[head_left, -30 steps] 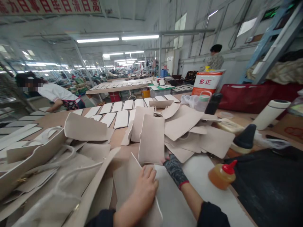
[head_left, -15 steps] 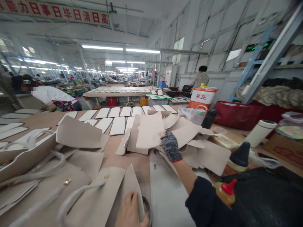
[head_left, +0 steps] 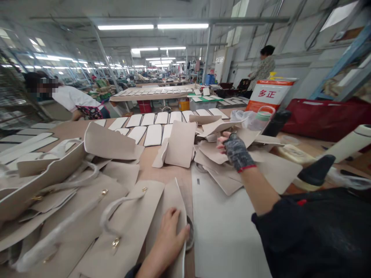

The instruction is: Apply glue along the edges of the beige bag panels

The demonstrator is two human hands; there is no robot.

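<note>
Head view: gloved right hand (head_left: 236,152) now at 3 o'clock, over the beige pile (head_left: 213,152), off the leaning panel (head_left: 180,144) it touched before; fingers half-bent, hold unclear. Left hand (head_left: 169,233) still at 6 o'clock on near panel (head_left: 165,197), fingers loosely curved, thumb at edge, grip unclear.

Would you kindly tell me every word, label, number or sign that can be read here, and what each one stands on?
"多正", in red, on the white-and-orange can.
A small notice in the background: too small to read.
A small dark mark near the far end of the pale sheet: too small to tell whether it holds writing.
I can read no other text.
</note>
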